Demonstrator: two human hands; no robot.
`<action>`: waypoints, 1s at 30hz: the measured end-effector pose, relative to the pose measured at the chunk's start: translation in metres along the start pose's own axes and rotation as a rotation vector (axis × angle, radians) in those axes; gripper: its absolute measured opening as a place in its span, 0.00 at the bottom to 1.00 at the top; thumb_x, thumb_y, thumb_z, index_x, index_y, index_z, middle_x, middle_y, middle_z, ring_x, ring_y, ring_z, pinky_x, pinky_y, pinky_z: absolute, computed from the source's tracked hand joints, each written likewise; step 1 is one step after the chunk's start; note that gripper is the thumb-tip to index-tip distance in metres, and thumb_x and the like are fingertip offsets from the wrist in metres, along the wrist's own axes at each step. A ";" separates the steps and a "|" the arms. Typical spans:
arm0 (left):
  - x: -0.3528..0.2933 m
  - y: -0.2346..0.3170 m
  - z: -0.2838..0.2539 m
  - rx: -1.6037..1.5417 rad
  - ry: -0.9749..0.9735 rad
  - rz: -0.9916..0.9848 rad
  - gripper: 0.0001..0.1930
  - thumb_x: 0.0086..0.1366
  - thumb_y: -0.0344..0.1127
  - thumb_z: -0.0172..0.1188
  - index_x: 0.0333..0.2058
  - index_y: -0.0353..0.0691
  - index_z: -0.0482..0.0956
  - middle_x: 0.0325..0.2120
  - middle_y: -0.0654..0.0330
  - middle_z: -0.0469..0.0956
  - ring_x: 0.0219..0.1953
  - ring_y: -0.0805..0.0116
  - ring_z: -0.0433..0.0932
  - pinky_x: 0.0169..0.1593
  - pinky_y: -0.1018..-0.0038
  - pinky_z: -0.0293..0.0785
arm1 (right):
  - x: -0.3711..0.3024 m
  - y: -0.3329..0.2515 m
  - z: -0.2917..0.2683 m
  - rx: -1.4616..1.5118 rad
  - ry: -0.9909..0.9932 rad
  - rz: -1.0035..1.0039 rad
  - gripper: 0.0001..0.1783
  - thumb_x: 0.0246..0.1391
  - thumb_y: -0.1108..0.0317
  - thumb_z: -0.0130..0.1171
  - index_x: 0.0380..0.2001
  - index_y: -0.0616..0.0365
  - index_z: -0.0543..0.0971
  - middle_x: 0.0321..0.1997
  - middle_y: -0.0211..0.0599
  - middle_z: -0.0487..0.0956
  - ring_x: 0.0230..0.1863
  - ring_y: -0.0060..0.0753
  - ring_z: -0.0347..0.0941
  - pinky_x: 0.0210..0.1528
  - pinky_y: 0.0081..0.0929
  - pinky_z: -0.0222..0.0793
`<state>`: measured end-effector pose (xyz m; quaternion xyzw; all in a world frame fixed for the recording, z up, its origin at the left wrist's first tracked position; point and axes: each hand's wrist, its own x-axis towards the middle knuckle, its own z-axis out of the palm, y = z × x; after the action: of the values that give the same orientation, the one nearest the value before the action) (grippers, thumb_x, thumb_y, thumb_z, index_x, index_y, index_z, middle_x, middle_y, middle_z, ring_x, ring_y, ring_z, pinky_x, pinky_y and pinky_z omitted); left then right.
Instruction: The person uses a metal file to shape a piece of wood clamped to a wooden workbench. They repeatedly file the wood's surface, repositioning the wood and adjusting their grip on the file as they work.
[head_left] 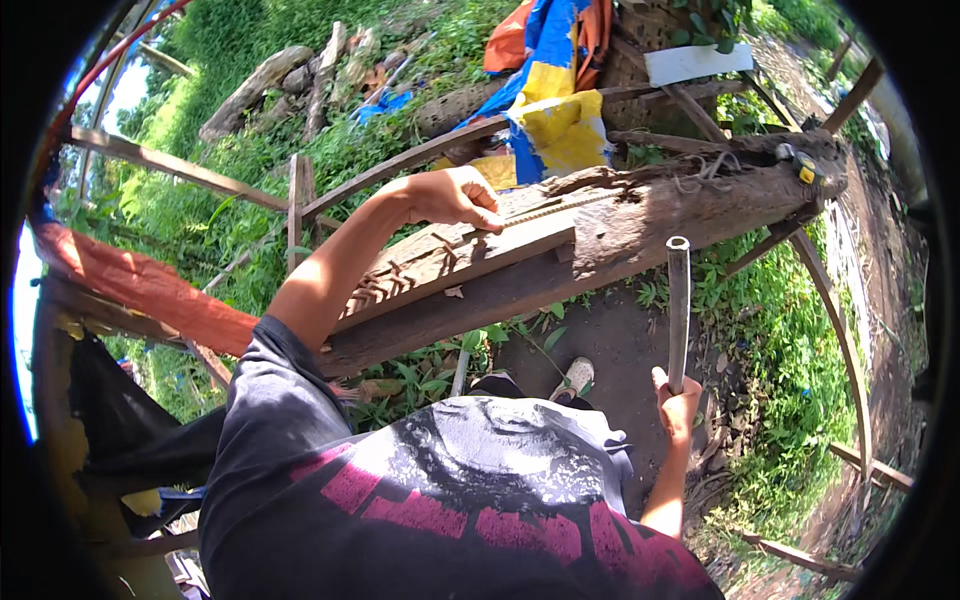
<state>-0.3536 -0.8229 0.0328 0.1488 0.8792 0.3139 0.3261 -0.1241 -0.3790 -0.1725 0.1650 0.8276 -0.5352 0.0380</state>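
Observation:
My left hand (pixel 462 199) is closed in a pinch on the near end of a thin ribbed rod (pixel 555 208), which looks like rebar. The rod lies along the top of a thick, weathered wooden beam (pixel 640 232). Several short rusty pegs or nails (pixel 447 250) stick up from a plank on the beam, just left of and below that hand. Lower right, my right hand (pixel 679 402) grips the bottom of a hollow metal pipe (pixel 679 310). The pipe stands nearly upright in view, its open end near the beam's front edge.
At the beam's right end sits a yellow and black tape measure (pixel 806 172), near loose bits of wire or cord (pixel 708 170). Blue, yellow and orange tarp (pixel 555 110) hangs behind. Wooden rails (pixel 180 168) frame the left, with orange cloth (pixel 150 285) over one. Old logs (pixel 255 90) lie in grass.

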 end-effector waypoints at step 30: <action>-0.113 -0.140 0.022 0.028 0.285 0.216 0.10 0.55 0.36 0.71 0.36 0.38 0.88 0.22 0.51 0.83 0.22 0.68 0.76 0.30 0.69 0.70 | -0.123 -0.119 0.108 -0.238 0.139 -0.096 0.27 0.56 0.56 0.72 0.15 0.56 0.69 0.16 0.14 0.61 0.22 0.14 0.54 0.22 0.24 0.48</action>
<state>-0.2631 -0.9721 -0.0169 0.2011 0.8997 0.3525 0.1606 -0.0577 -0.5488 -0.0846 0.1564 0.8928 -0.4216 -0.0259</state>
